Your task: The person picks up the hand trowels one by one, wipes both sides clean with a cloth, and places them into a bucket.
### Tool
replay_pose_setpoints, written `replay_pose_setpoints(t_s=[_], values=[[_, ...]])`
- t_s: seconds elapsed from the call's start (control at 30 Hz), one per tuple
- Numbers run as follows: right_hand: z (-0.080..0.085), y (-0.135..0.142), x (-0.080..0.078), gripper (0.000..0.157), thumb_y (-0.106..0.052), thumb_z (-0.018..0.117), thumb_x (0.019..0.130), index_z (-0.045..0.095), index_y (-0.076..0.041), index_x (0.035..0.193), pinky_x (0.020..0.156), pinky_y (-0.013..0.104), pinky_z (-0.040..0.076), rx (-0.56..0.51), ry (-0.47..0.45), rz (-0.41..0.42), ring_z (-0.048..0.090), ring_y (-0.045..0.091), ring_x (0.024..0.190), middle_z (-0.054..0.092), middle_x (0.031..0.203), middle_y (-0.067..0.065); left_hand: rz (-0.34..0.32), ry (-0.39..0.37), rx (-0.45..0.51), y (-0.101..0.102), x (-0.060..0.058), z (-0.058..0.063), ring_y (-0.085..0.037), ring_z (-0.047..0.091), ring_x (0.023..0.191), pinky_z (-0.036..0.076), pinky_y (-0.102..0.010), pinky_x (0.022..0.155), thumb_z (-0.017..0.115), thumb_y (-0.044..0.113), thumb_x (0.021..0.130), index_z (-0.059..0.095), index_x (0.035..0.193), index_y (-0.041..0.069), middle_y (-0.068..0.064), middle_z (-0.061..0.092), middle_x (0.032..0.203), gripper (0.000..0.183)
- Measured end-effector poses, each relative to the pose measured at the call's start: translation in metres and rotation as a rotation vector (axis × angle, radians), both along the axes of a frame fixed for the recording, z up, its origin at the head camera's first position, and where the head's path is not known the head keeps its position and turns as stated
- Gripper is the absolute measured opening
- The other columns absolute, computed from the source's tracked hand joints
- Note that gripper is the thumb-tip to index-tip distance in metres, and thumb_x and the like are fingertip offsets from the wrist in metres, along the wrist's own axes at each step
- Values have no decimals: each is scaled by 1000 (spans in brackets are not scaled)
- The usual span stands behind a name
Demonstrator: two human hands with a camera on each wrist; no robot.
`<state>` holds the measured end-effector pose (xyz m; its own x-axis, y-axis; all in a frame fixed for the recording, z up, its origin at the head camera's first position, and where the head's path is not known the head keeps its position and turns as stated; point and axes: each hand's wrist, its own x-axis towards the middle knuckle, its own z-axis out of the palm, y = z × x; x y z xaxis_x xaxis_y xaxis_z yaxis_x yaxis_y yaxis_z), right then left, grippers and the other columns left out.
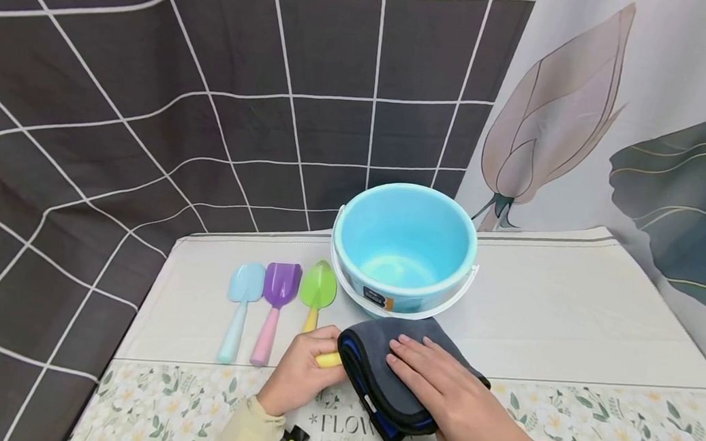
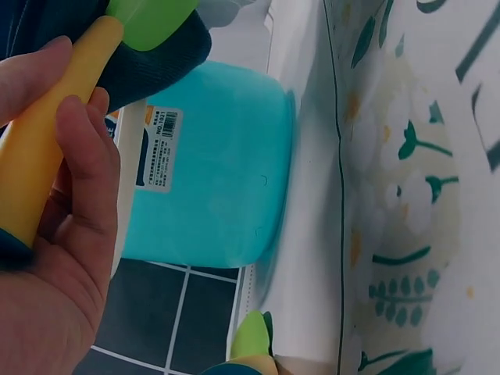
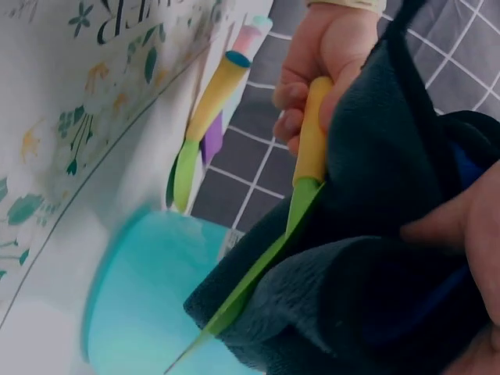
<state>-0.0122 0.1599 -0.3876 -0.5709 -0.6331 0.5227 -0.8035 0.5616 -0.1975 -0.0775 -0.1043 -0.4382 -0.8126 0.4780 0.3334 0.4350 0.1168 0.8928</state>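
The left hand (image 1: 303,370) is gripping the shovel (image 3: 303,200) by its handle; the right hand (image 1: 448,391) is clasping the cloth (image 1: 372,365) (ideally, it should be pressing evenly).

Three shovels (image 1: 281,284) lie beside a light-blue bucket (image 1: 404,231); dark gridded fabric (image 1: 334,55) hangs behind.

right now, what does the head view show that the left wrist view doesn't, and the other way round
Only the head view: the purple scoop, the light blue scoop and the bucket's inside. Only the left wrist view: the barcode label and the held scoop's green blade. Both: the left hand, yellow handle, dark cloth and bucket.
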Motion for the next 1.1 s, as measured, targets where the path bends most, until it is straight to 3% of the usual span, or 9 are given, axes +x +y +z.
replay_pose_setpoints(t_s=[0.2,0.3,0.37,0.43,0.63,1.1], values=[[-4,-3,-1,57,-17,9,107,47,-6,149,121,29,17,46,-38,-8,46,28,138,47,152,10,17,15,-4,1,1,1,-8,56,71,51,-26,59,78,3,85,79,92,8,-1,63,87,9],[-6,-3,-2,46,0,40,104,48,-7,148,122,29,17,79,-80,-17,45,26,139,47,153,8,26,19,-6,1,2,2,-9,57,72,52,-26,59,78,2,84,79,90,9,0,63,88,9],[-6,-3,-3,62,11,61,89,50,-8,147,122,30,17,99,-95,-27,45,25,139,48,152,7,28,19,-1,2,3,2,-9,57,73,52,-26,60,78,1,83,79,89,10,0,63,88,11],[-6,-2,-4,83,19,71,69,51,-7,146,121,31,18,104,-101,-28,46,26,138,49,150,7,29,26,2,2,4,2,-10,57,74,52,-26,60,77,-1,82,79,89,10,-1,64,89,12],[-7,0,-5,75,17,72,75,54,-8,143,120,32,23,98,-101,-31,49,24,136,53,147,6,27,66,25,1,3,-2,-11,57,74,51,-26,60,76,-7,79,79,92,7,-2,65,90,19],[-9,10,-3,80,20,74,68,57,-8,140,120,29,22,117,-99,-36,51,25,134,55,146,6,-11,37,33,1,2,-1,-11,58,75,53,-26,61,76,0,84,79,103,4,-9,66,92,20]])
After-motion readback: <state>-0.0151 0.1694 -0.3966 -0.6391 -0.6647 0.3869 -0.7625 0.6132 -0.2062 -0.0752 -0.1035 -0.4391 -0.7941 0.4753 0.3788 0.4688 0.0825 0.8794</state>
